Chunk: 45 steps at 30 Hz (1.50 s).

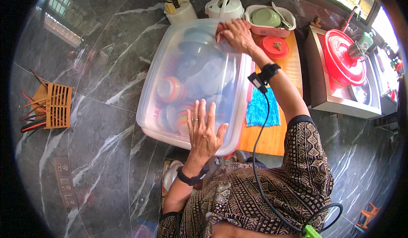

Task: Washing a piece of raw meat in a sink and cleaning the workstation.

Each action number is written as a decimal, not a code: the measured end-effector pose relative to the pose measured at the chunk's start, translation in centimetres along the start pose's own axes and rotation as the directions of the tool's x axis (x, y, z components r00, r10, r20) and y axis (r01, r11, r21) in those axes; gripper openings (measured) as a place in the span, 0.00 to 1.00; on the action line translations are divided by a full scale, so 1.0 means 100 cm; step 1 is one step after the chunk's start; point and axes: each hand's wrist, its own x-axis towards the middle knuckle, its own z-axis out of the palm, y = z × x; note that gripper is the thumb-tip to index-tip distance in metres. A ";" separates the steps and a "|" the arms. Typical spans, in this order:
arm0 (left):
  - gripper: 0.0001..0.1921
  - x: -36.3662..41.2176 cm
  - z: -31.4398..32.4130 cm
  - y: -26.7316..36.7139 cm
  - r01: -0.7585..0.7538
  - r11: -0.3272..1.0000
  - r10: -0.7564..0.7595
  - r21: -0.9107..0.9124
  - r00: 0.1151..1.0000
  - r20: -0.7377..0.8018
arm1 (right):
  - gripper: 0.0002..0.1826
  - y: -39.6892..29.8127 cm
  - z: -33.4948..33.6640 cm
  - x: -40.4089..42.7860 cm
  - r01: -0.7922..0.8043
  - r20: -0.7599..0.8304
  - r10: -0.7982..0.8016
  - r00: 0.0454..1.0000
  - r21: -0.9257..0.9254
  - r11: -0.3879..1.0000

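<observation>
Before me stands a large plastic storage box with a clear domed lid (204, 69). Through the lid, stacked colourful bowls (172, 88) and a bluish bowl (197, 42) show blurrily. My right hand (237, 35) presses a reddish-brown cloth (222, 30) onto the far right part of the lid. Part of that cloth is hidden under the fingers. On the near edge of the lid rests my left hand (204, 129), its fingers spread and nothing in it. Each wrist wears a black band, and a cable hangs from the right one.
A blue cloth (263, 107) and a red round lid (274, 47) lie on the wooden table (264, 139) right of the box. Behind stand a white kettle (224, 7), a utensil holder (181, 11) and a pink basket (271, 30). A red basin (342, 58) sits at the sink.
</observation>
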 end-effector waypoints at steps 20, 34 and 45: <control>0.30 0.000 0.008 0.003 -0.068 0.996 0.073 0.061 0.994 -0.076 | 0.15 -0.046 -0.018 -0.097 -0.424 0.193 0.383 0.903 0.275 0.863; 0.23 -0.008 0.018 -0.003 -0.102 0.987 0.069 -0.124 0.966 -0.247 | 0.15 -0.271 -0.199 -0.208 -0.568 0.420 0.381 0.823 0.596 0.568; 0.16 -0.023 -0.018 -0.081 -0.034 0.955 -0.144 -0.295 0.815 -0.561 | 0.33 -0.290 -0.212 -0.133 -0.189 0.154 0.143 0.978 0.352 0.917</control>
